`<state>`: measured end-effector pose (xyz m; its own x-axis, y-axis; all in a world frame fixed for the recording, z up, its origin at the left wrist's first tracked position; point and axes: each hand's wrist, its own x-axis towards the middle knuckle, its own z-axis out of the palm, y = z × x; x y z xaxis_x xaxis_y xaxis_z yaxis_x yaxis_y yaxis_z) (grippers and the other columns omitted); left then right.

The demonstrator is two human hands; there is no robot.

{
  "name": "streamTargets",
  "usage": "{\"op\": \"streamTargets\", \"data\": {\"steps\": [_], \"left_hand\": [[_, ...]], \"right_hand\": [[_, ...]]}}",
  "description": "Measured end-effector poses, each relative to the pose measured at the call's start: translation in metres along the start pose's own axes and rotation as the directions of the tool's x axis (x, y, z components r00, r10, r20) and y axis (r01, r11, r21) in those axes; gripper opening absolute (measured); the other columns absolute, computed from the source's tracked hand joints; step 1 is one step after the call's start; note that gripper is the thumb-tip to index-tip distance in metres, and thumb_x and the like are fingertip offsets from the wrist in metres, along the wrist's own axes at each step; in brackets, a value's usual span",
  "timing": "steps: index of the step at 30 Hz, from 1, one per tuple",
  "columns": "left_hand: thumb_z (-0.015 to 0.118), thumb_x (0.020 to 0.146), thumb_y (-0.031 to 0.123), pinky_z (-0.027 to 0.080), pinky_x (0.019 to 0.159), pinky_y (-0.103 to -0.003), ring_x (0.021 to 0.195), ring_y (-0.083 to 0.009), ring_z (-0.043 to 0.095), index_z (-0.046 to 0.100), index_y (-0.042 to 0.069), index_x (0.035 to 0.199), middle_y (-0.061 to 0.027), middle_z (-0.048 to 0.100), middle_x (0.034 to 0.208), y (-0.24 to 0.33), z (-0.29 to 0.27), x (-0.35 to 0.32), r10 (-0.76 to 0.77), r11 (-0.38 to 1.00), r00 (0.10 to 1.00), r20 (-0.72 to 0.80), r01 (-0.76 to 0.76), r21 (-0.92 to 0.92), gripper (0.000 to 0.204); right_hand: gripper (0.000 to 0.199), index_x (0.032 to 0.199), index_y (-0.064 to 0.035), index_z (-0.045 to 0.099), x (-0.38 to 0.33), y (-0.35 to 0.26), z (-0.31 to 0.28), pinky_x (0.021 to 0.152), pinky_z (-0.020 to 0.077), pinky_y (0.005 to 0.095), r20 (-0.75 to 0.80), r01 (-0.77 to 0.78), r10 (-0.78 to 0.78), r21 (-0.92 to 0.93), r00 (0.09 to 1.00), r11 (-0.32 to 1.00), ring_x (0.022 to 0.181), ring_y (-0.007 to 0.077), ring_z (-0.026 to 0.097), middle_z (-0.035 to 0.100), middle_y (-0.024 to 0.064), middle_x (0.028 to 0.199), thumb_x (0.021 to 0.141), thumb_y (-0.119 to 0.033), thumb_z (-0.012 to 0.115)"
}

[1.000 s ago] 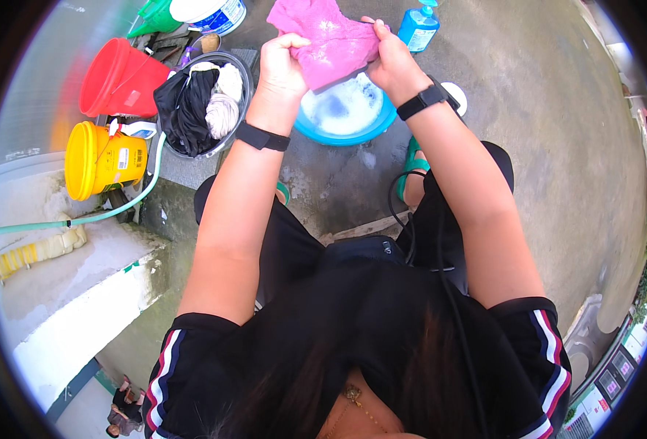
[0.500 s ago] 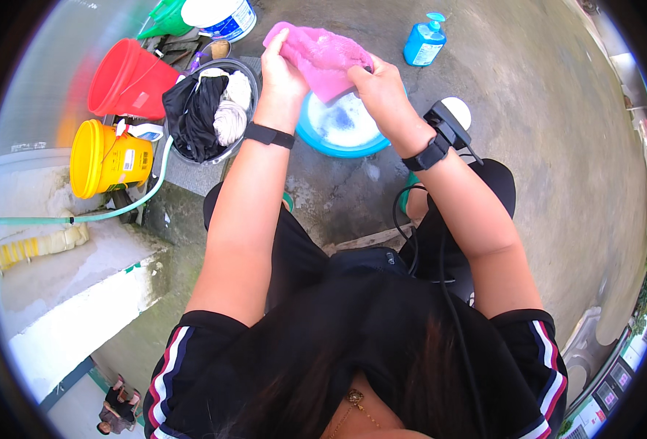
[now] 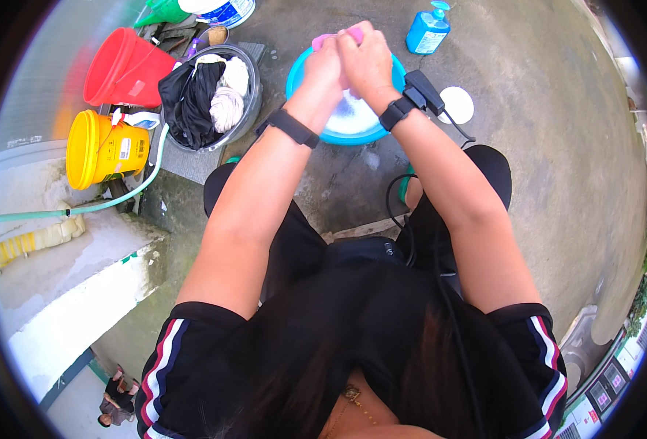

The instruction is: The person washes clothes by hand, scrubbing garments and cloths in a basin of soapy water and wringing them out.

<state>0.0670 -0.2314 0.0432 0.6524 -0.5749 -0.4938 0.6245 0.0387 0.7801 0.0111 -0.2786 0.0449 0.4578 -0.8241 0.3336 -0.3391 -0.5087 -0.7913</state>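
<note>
Left hand [image 3: 325,64] and right hand [image 3: 365,60]: fingers closed, gripping pink cloth [image 3: 336,36] bunched between them; blue basin [image 3: 353,128] below fingers

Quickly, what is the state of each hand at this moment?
Left hand: closed on the pink cloth, above the blue basin.
Right hand: closed on the same pink cloth, pressed against the left hand.
</note>
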Motion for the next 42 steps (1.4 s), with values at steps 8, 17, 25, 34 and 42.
{"op": "streamTargets", "data": {"steps": [8,17,25,34,42], "left_hand": [[0.049,0.094,0.035,0.052,0.061,-0.042,0.080,-0.0264,0.065,0.060,0.004,0.099,-0.0125,0.064,0.094,0.003,0.009,-0.015,0.023,0.999,0.998,0.057,-0.024,0.022,0.033],[0.046,0.094,0.031,0.052,0.060,-0.041,0.073,-0.0269,0.064,0.056,0.006,0.098,-0.0139,0.064,0.085,0.023,0.009,-0.031,-0.021,0.992,1.000,0.019,0.018,0.123,0.027],[0.046,0.093,0.033,0.052,0.072,-0.039,0.085,-0.0271,0.064,0.057,0.007,0.102,-0.0126,0.064,0.096,-0.007,-0.066,0.050,0.470,0.223,0.605,0.643,-0.786,0.576,0.029],[0.044,0.095,0.024,0.052,0.071,-0.038,0.087,-0.0236,0.063,0.057,0.005,0.103,-0.0098,0.064,0.098,-0.011,-0.067,0.044,0.442,0.518,0.703,0.556,-0.707,0.481,0.024],[0.045,0.099,0.028,0.053,0.082,-0.040,0.094,-0.0232,0.064,0.053,0.003,0.112,-0.0103,0.062,0.104,0.023,-0.014,-0.008,0.047,0.996,0.995,0.093,-0.040,-0.080,0.029]], "right_hand": [[0.034,0.083,-0.0030,0.066,0.018,0.017,-0.005,0.074,0.0500,0.0474,-0.002,-0.003,0.002,-0.152,1.000,0.988,0.078,0.0406,0.062,0.064,0.0211,0.082,0.086,-0.035,0.052],[0.030,0.085,-0.0052,0.067,0.008,-0.003,-0.007,0.073,0.0515,0.0475,0.071,0.022,-0.009,-0.185,0.997,0.983,0.078,0.0389,0.064,0.066,0.0207,0.081,0.084,-0.032,0.054],[0.033,0.086,-0.0045,0.063,-0.029,-0.043,0.008,0.071,0.0495,0.0499,0.006,0.356,-0.360,0.137,0.933,0.924,0.076,0.0444,0.061,0.064,0.0238,0.078,0.089,-0.035,0.050],[0.030,0.084,-0.0045,0.062,-0.024,-0.050,-0.002,0.078,0.0492,0.0468,0.192,0.094,-0.090,-0.011,0.977,0.995,0.083,0.0396,0.062,0.065,0.0209,0.083,0.085,-0.033,0.053],[0.035,0.086,-0.0014,0.064,0.023,0.001,-0.009,0.076,0.0479,0.0377,0.145,-0.186,0.156,0.223,0.977,0.957,0.081,0.0295,0.062,0.065,0.0149,0.079,0.092,-0.033,0.051]]}}
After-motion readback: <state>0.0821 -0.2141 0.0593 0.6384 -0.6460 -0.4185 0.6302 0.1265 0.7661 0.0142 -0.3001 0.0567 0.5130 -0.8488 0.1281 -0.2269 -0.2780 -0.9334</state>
